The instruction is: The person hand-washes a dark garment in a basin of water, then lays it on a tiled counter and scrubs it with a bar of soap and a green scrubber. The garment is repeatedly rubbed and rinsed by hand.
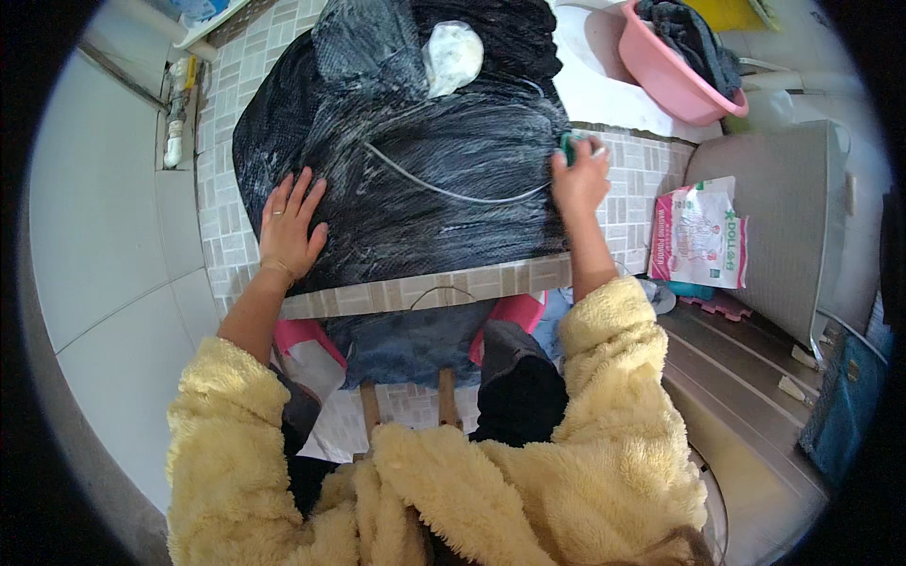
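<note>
A wet black garment [439, 163] with whitish streaks lies spread over a tiled ledge, a pale drawstring curving across it. My left hand [291, 219] rests flat on its left edge, fingers spread, a ring on one finger. At the garment's right edge, my right hand [582, 170] is closed around a small green object, probably a scrubbing brush, mostly covered by the fingers. A white lump [454, 58], perhaps soap or a foamy cloth, sits on the upper part of the garment.
A pink plastic basin [672, 78] with dark cloth stands on a white surface at upper right. Below it, a washing powder bag [699, 233] leans by a grey panel [764, 212]. Blue denim [410, 343] lies under the ledge between my knees. White pipe fittings [174, 127] run along the left wall.
</note>
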A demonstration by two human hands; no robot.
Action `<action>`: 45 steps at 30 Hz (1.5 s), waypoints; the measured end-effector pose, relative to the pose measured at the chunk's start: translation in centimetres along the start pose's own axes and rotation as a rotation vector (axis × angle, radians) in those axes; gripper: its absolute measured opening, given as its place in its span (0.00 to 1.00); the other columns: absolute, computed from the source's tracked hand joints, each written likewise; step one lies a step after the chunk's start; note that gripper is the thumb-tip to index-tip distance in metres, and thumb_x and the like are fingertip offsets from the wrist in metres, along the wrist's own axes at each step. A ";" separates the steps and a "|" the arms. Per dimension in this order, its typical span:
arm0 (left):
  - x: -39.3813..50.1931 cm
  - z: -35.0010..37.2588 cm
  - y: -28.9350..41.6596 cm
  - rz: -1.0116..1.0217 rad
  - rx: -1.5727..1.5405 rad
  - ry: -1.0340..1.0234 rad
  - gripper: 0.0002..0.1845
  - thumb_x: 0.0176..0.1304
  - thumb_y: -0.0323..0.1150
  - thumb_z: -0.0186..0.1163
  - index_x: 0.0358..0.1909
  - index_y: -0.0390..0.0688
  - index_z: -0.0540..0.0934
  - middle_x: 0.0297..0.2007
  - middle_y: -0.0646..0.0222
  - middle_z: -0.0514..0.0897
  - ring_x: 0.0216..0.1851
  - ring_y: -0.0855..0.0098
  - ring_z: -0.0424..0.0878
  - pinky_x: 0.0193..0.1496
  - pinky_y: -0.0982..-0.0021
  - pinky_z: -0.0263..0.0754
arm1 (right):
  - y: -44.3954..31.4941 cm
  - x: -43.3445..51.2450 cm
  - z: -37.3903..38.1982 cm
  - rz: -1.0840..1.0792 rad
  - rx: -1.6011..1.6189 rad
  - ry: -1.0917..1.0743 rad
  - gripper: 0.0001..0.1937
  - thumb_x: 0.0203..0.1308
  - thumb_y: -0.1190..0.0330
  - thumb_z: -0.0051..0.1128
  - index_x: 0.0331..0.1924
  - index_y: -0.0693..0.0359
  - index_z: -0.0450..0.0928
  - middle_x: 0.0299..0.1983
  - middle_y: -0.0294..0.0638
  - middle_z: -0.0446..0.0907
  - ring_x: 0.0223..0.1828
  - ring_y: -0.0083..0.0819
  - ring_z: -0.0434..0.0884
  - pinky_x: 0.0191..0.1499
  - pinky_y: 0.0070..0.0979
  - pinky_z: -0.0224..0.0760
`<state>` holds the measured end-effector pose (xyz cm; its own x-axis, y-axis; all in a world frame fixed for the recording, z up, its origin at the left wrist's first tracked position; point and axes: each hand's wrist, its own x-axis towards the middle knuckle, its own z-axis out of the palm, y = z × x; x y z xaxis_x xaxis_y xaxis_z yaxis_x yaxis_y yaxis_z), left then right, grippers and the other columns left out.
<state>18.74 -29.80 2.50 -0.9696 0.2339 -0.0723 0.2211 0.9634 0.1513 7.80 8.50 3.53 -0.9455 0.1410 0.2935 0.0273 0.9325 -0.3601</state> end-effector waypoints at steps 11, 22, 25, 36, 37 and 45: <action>-0.1 0.3 -0.1 0.016 -0.018 0.055 0.37 0.59 0.40 0.58 0.72 0.51 0.62 0.75 0.63 0.55 0.74 0.54 0.52 0.75 0.52 0.46 | 2.1 -4.5 1.2 -0.104 0.029 0.056 0.15 0.49 0.66 0.62 0.43 0.55 0.80 0.53 0.48 0.76 0.43 0.46 0.77 0.42 0.45 0.72; -0.1 0.1 0.1 -0.002 -0.001 0.049 0.37 0.59 0.40 0.58 0.72 0.51 0.62 0.75 0.64 0.56 0.74 0.55 0.53 0.75 0.53 0.47 | 1.4 -4.5 -0.1 -0.171 0.126 -0.150 0.15 0.51 0.68 0.61 0.45 0.59 0.81 0.54 0.49 0.77 0.45 0.49 0.78 0.47 0.43 0.73; 0.0 0.2 0.0 0.019 -0.025 0.080 0.37 0.58 0.41 0.58 0.72 0.52 0.62 0.74 0.64 0.56 0.74 0.55 0.53 0.75 0.53 0.46 | 1.3 -3.5 0.3 -0.152 0.172 -0.081 0.15 0.52 0.67 0.63 0.45 0.56 0.82 0.57 0.48 0.75 0.49 0.50 0.77 0.47 0.43 0.73; -0.1 0.4 0.1 -0.011 -0.001 0.071 0.38 0.58 0.40 0.58 0.72 0.51 0.62 0.74 0.64 0.56 0.74 0.55 0.53 0.75 0.54 0.46 | -1.8 2.2 1.6 -0.158 0.112 -0.069 0.13 0.51 0.66 0.63 0.42 0.58 0.82 0.51 0.48 0.78 0.47 0.49 0.77 0.47 0.45 0.73; 0.0 0.4 0.1 -0.013 -0.002 0.075 0.38 0.58 0.40 0.58 0.72 0.51 0.62 0.74 0.64 0.56 0.74 0.55 0.53 0.75 0.54 0.46 | -2.8 1.8 2.1 -0.322 0.207 -0.020 0.14 0.50 0.66 0.63 0.43 0.57 0.82 0.52 0.48 0.78 0.48 0.49 0.77 0.48 0.43 0.73; -0.2 0.4 0.1 -0.013 0.013 0.080 0.37 0.58 0.41 0.57 0.72 0.52 0.63 0.75 0.64 0.56 0.73 0.56 0.54 0.75 0.55 0.46 | -0.4 3.6 1.5 0.075 -0.106 -0.123 0.13 0.54 0.64 0.61 0.44 0.53 0.82 0.53 0.46 0.77 0.48 0.46 0.78 0.48 0.44 0.74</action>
<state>19.00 -29.73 2.12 -0.9776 0.2102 0.0045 0.2088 0.9681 0.1384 3.92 8.12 3.35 -0.9721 0.1752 0.1562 0.1267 0.9518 -0.2791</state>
